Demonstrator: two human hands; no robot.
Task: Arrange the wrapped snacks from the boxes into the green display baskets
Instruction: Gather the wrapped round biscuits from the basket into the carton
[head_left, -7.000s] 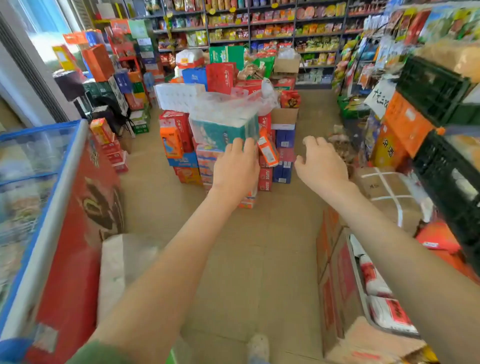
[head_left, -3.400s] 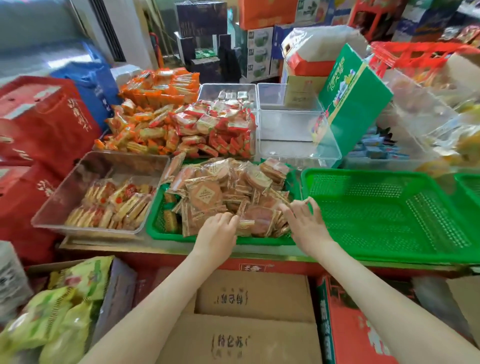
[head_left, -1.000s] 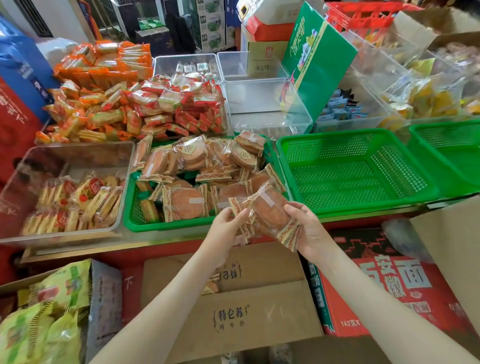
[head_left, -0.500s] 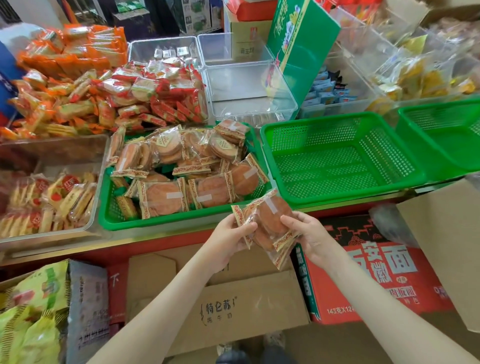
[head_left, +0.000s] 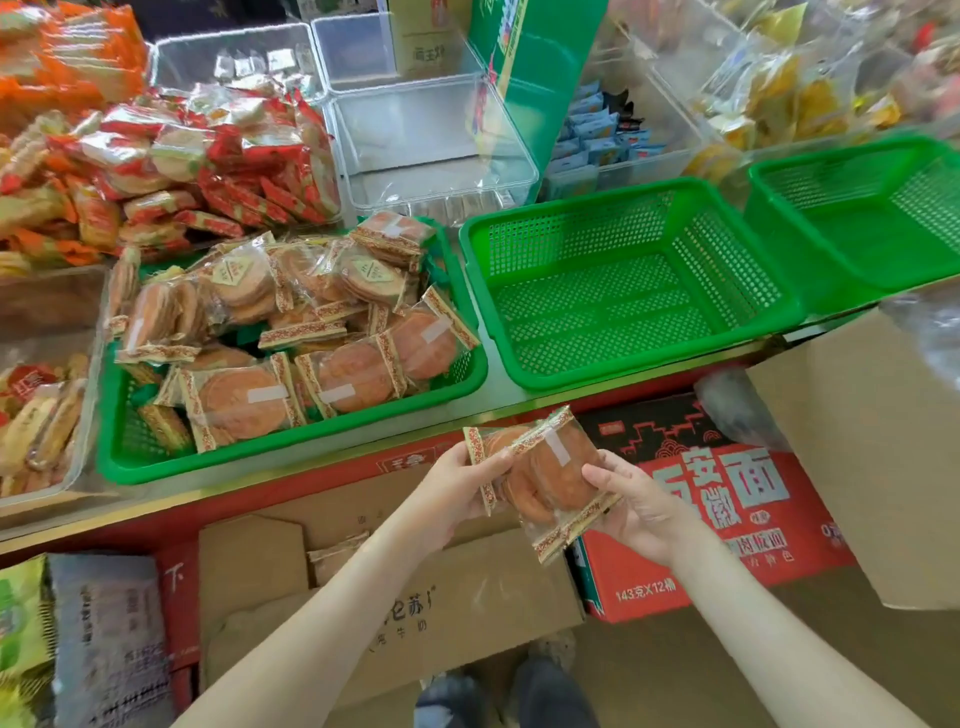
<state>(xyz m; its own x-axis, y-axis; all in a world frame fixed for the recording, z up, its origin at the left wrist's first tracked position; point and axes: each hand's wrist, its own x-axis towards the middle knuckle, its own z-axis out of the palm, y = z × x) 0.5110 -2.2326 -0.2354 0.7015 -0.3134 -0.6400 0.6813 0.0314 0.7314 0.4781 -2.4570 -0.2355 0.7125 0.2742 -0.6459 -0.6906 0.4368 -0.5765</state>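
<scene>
My left hand (head_left: 457, 493) and my right hand (head_left: 636, 506) hold a small stack of clear-wrapped round pastries (head_left: 543, 475) between them, in front of the counter edge. The left fingers pinch the stack's left side, the right fingers grip its right side. A green basket (head_left: 119, 447) on the counter to the left is piled with the same wrapped pastries (head_left: 291, 332). To its right stands an empty green basket (head_left: 623, 364), and a third empty green basket (head_left: 883, 275) sits at the far right.
Clear plastic bins (head_left: 431, 140) and heaps of red and orange wrapped snacks (head_left: 171, 156) fill the back of the counter. A green carton (head_left: 530, 67) leans behind. Brown cartons (head_left: 415, 587), a red noodle box (head_left: 727, 509) and another brown carton (head_left: 883, 457) stand below.
Both hands lifted a stack of wrapped pastries out of the full basket and drew it down and toward me, below the counter edge. The view has tilted lower.
</scene>
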